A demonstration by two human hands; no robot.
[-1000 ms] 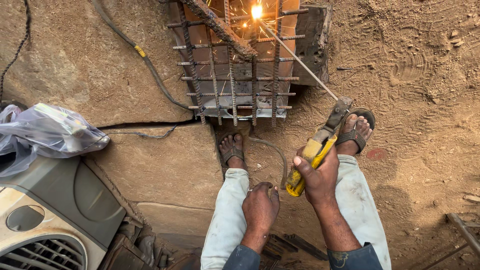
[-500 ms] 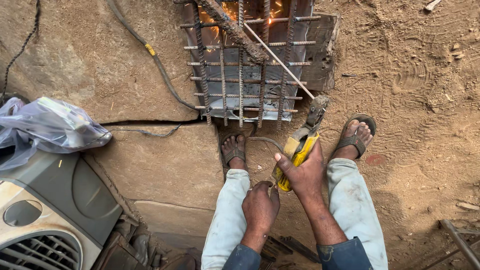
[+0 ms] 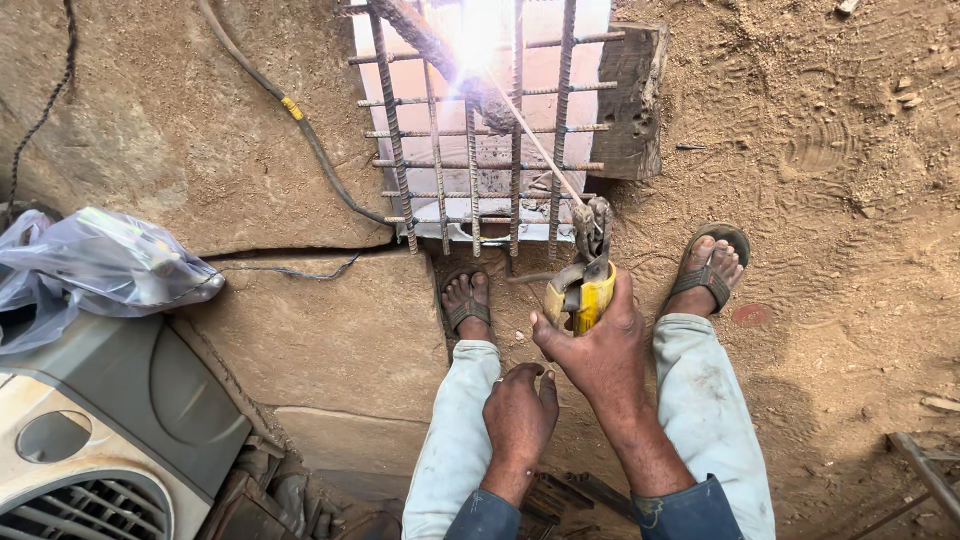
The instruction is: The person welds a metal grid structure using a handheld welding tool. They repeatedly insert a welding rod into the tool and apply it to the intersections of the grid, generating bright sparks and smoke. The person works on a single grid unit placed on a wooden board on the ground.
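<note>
On the sandy ground ahead of the feet, a rebar grid is laid over a pale board, with a dark wooden block at its right edge. A yellow electrode holder is gripped by the right hand, the fingers closed firmly round its handle. From it a thin welding rod is run up to the grid, where a bright arc is burning near the upper crossings. The left hand is held loosely curled, empty, resting by the knee.

Welding is judged to be under way at one joint near the top; the many crossings lower down show no glow, and whether they are already joined cannot be told. A black cable is seen leading to the grid across the stone slab.
</note>
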